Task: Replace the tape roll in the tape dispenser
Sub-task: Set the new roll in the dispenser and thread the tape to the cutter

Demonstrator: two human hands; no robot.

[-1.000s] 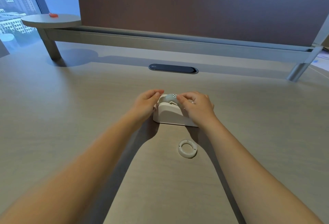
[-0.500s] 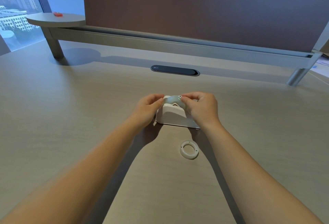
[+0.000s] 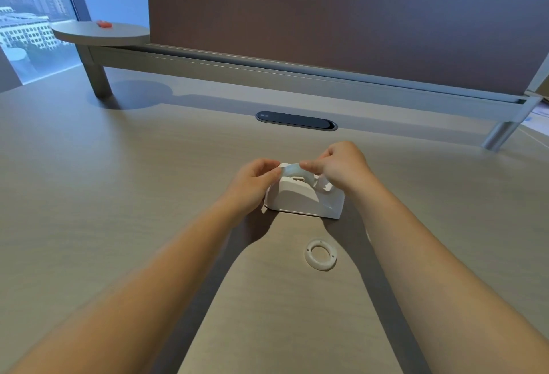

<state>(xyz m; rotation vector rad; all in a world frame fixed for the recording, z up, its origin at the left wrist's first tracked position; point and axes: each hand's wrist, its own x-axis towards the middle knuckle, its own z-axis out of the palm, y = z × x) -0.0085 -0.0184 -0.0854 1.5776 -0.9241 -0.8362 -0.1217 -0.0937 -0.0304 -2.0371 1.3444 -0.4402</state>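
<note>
Tape roll (image 3: 292, 170): sitting in the top cradle of the white tape dispenser (image 3: 303, 198), only its upper arc showing; looks seated or nearly so.
Dispenser: standing upright on the desk (image 3: 118, 195), mid-frame, cutter end pointing right.
Left hand (image 3: 252, 183): fingertips pinching the roll's left edge, probably steadying it so it is not spinning.
Right hand (image 3: 341, 166): thumb and forefinger closing on the roll's top right, likely picking at the free tape end to draw it toward the cutter; the tape end itself is too small to tell.
Empty core (image 3: 320, 255): white ring lying flat on the desk just in front of the dispenser, apart from both hands, probably the spent roll set aside.
Step judged: loading mostly done, threading still pending.
Background: dark cable grommet (image 3: 296, 120) behind, partition panel (image 3: 326, 17) beyond.
</note>
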